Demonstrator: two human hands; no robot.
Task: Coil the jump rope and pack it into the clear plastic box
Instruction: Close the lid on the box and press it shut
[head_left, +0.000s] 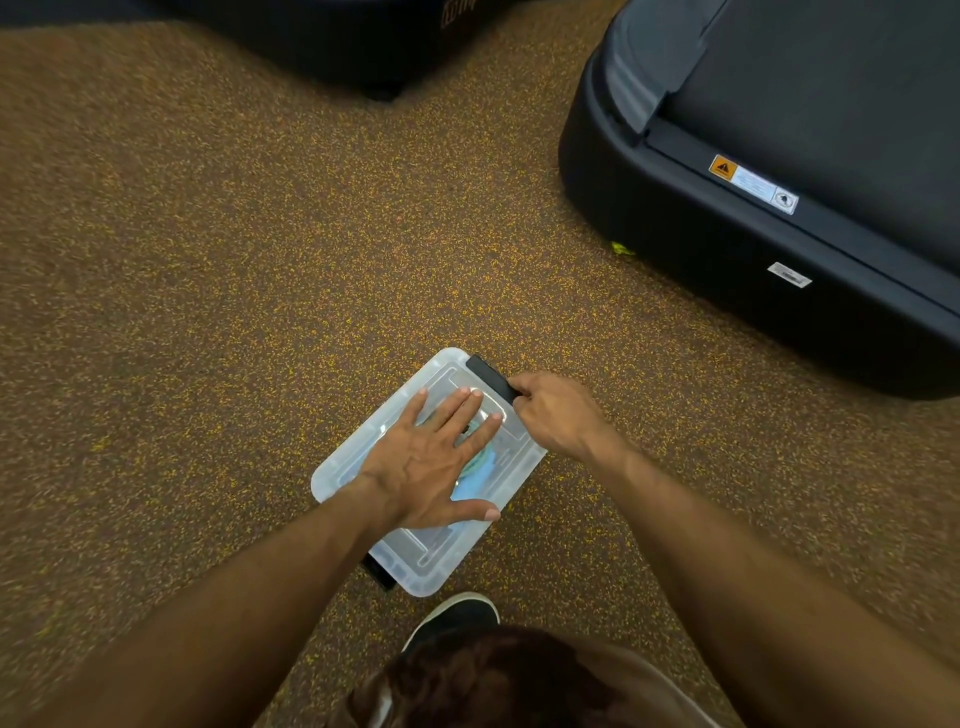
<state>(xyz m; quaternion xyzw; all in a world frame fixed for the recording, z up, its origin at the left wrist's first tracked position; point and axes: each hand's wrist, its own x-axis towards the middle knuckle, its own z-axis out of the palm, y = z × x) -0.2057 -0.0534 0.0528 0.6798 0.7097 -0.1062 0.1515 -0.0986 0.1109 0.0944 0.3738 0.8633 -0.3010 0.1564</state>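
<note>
On the speckled brown-and-yellow floor (260, 260), low centre of the view, sits the clear plastic box (363, 457), set diagonally, its lid (441, 556) on top. Left hand (431, 462) lies flat on the lid, palm down, fingers spread and straight, thumb stretched toward the box's near-right edge; open, gripping nothing, just pressing on the lid. Right hand (556, 415) is at the far-right end of the box, fingers curled, fingertips pinching the black latch (488, 376) on that end. The latch is angled over the lid's edge; cannot tell whether it is fully snapped down. A second black latch (379, 571) shows at the near end of the box, partly hidden under the left forearm.

The jump rope (480, 470) is inside the box, seen through the lid as light blue and teal shapes beneath and just right of the left hand; the coil itself is blurred by the plastic and mostly covered by the hand, so its shape is unclear.

A black shoe with a white sole (457, 616) is just beside the near corner of the box. Below it, a knee in brown trousers (519, 680). Both forearms are bare.

Upper right, well apart from the box, a big black treadmill base (727, 234) with a warning sticker (753, 184) on it. Another dark machine (337, 36) sits at the top edge.
</note>
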